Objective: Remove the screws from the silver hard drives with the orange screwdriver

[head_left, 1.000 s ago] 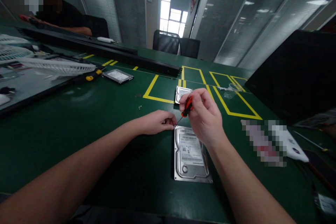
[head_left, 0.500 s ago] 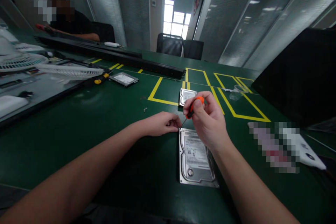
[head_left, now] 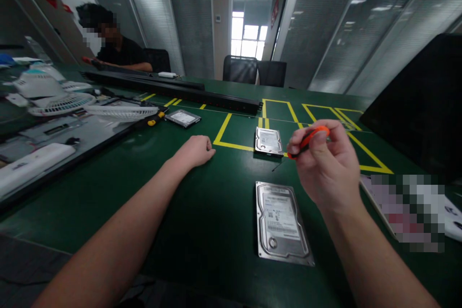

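Observation:
My right hand is wrapped round the orange and black handle of a screwdriver. The thin shaft points down and left, its tip above the table between two hard drives. The nearer, larger hard drive lies flat, label side up, below and left of that hand. Beyond the tip rests a smaller-looking hard drive, also with its label up. My left hand is on the table to the left of both drives. Its fingers are curled together; whatever they hold, if anything, is hidden.
A third drive and a yellow-handled screwdriver lie at the left, beside a panel with white fan parts. A long black bar crosses the back. A dark screen stands right. Another person sits far left.
My left hand has left the near drive's corner and moved left, to where small screws lay. My right hand has lifted the screwdriver off that corner, moving right. The camera view has shifted.

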`<state>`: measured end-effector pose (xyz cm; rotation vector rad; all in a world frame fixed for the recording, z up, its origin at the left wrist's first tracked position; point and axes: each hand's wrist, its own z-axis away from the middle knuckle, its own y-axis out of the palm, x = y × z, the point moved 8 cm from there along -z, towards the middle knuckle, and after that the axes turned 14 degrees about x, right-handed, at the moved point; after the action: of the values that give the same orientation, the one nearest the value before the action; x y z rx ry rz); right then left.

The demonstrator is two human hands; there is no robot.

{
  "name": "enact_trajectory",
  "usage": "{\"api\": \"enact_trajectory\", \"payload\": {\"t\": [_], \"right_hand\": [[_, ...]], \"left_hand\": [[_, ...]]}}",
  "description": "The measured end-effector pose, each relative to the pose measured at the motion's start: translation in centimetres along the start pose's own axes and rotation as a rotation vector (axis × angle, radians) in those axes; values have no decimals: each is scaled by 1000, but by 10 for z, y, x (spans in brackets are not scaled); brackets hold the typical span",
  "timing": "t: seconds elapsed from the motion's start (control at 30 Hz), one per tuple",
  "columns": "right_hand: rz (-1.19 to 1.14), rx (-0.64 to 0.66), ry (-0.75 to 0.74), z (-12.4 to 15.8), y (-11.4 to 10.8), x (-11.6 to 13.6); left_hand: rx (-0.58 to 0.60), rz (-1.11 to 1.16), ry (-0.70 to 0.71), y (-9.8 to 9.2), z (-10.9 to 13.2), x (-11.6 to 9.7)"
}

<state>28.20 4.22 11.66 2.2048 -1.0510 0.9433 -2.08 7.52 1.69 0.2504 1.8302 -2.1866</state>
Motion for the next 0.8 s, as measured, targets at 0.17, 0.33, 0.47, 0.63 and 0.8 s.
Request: {"api": "enact_trajectory", "payload": {"t": [0.17,0.33,0.47,0.63,0.8], "right_hand": [[517,-1,-83,10,-29,28],[1280,154,-147,36,-36,18],[1277,351,-104,46,-23,-2],[1175,437,-103,54,0,-7],[1144,478,-99,61,12,-11]], "left_hand": [[49,18,-30,11,0,-1],[6,64,49,5,6,-20],[-14,372,449,10,24,-82],[188,842,746,43,48,-151],[267,1043,746,58,52,-162]]}}
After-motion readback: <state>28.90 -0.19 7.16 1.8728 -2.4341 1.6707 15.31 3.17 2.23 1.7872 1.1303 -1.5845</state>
